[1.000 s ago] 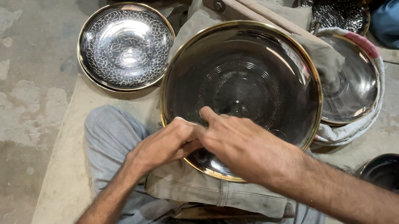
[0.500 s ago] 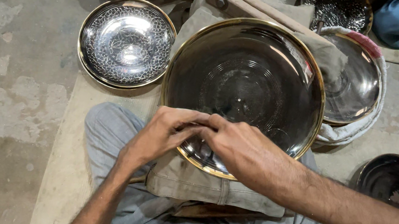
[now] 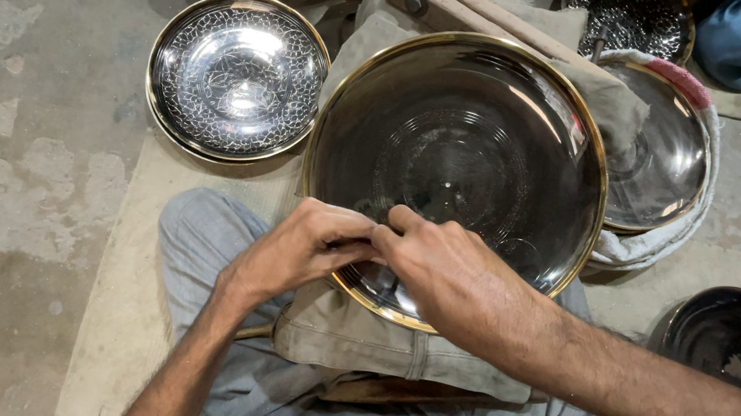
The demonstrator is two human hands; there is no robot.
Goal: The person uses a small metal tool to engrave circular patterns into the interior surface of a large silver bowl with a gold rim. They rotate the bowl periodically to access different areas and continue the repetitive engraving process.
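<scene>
A large shiny metal bowl with a brass-coloured rim rests tilted on a khaki cloth pad over my lap. My left hand and my right hand meet at the bowl's near rim, fingers curled together on its inner surface. Whether they pinch a small tool is hidden by the fingers. Faint concentric rings mark the middle of the bowl.
An engraved metal bowl lies on the mat to the left. A plain bowl wrapped in white cloth sits at the right, a dark bowl lower right, another patterned bowl at the top. Bare concrete floor lies left.
Both hands have shifted slightly up along the near rim of the large bowl and stay pressed together. The bowls have not moved.
</scene>
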